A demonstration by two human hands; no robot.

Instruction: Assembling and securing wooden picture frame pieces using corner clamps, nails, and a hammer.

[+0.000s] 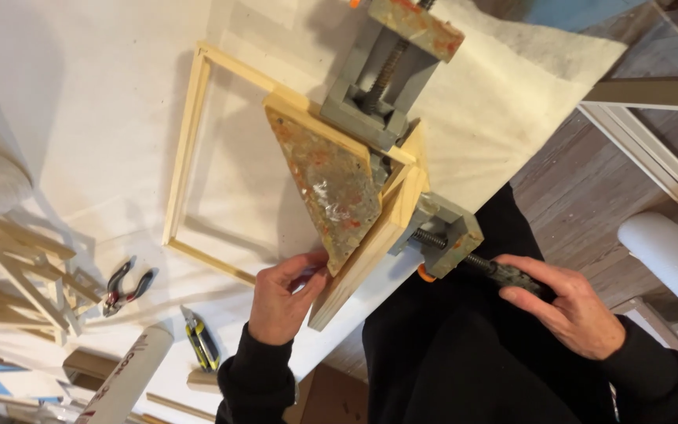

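A grey, paint-spattered corner clamp [339, 184] grips one corner of a pale wooden frame [186, 133] lying on a white cloth-covered table [103, 94]. My left hand [284, 298] presses the near wooden bar [362, 259] at the clamp's triangular plate. The clamp's dark screw handle [504, 275], which sticks out past the table edge, is gripped by my right hand [566, 310]. A second screw [386, 71] of the clamp points away at the top.
Red-handled pliers [125, 286] and a yellow-black utility knife [202, 341] lie on the table at the left. A white tube [123, 381] lies near them. More wooden frames [17, 275] are stacked at far left. A white roll [668, 259] stands at right over wooden floor.
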